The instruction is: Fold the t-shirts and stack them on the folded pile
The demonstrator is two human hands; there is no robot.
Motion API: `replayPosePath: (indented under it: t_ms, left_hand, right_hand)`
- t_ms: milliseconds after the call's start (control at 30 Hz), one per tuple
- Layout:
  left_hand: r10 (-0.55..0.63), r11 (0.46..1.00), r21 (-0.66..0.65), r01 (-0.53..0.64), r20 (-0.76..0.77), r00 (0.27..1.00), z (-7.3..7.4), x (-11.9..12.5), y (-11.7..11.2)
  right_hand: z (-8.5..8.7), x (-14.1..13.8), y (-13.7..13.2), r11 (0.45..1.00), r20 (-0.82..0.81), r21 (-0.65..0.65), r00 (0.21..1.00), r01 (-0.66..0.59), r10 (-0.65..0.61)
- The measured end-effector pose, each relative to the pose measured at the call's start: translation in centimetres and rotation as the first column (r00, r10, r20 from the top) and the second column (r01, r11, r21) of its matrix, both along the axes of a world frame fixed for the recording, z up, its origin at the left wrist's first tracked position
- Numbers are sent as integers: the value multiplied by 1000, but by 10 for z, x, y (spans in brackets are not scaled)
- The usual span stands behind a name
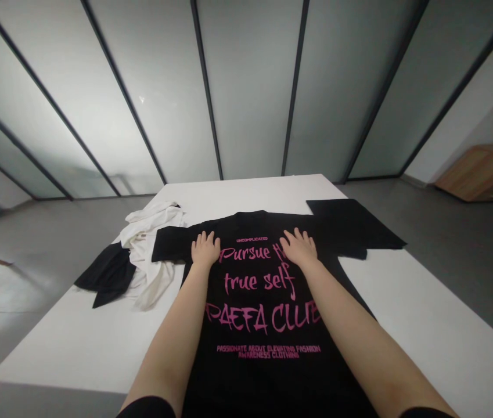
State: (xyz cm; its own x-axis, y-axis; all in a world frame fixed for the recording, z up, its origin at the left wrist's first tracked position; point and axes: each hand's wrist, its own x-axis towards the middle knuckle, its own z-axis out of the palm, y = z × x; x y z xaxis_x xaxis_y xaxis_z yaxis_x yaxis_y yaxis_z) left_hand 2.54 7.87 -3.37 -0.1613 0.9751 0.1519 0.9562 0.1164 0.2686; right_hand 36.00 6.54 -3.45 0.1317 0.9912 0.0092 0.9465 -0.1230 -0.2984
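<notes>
A black T-shirt (255,331) with pink lettering lies spread flat, its collar at the far side and its sleeves out to both sides. My left hand (205,248) rests palm down on its upper left part, near the left sleeve, with the fingers stretched out. On the upper right part lies my right hand (300,247), also flat, its fingers spread and covering some of the print. Neither hand grips the cloth. The shirt's bottom hem is out of view.
The shirt lies on a white table (438,331). Crumpled white clothing (153,232) and a black garment (109,270) are heaped at its left edge. Folded black cloth (355,223) overhangs the right edge. A wooden piece (481,173) stands on the floor at far right, before frosted glass panels (250,87).
</notes>
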Motion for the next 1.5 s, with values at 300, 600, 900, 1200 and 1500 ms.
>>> replayPosePath:
  t_ms: [300, 600, 900, 1200, 1500]
  left_hand:
    - [205, 966, 119, -230, 193, 960, -4, -52, 19]
    - [208, 971, 118, -206, -2, 978, 1, -20, -5]
    - [-367, 930, 4, 368, -65, 928, 8, 16, -16]
    - [-301, 953, -10, 302, -131, 945, 27, 23, -17]
    - [-364, 793, -431, 431, 232, 902, 57, -7, -16]
  right_hand:
    - [-8, 55, 17, 972, -63, 83, 974, 222, -217]
    - [0, 31, 9, 997, 30, 66, 999, 37, -39]
    - [7, -7, -1, 956, 22, 96, 961, -277, 276]
    - [21, -11, 1, 969, 72, 81, 971, -232, 226]
    - [51, -10, -8, 884, -94, -241, 916, -401, 390]
